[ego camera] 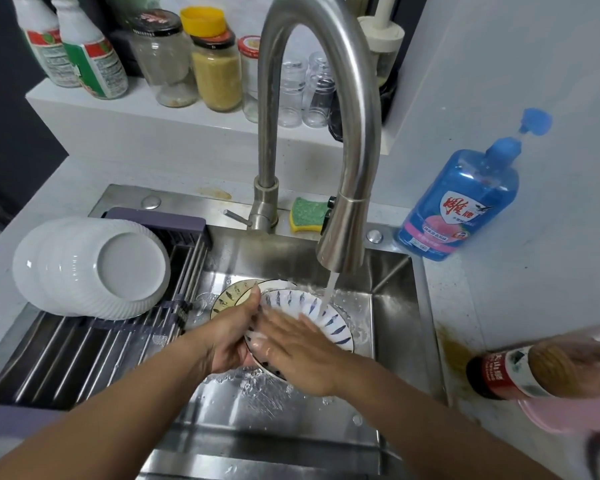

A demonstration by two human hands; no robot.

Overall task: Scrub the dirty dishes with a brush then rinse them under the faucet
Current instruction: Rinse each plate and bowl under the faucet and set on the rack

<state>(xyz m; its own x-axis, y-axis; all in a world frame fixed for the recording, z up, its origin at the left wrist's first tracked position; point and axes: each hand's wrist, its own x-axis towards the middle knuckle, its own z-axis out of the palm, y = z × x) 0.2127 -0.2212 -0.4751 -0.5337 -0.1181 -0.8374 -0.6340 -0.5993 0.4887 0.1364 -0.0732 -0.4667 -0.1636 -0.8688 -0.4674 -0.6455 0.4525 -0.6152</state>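
While water runs from the faucet (343,237) onto the plate (312,317), I read this as the rinse step. Plate sits tilted over the sink (392,306), right under the stream. Left hand (229,337) grips its left rim, thumb over the edge; right hand (291,355) lies flat on the face, fingers straight. White plate, blue dashes round the rim, wet, faint foam by the hands. Next, I judge: turn it so water reaches the back. Second patterned dish (234,295) lies behind
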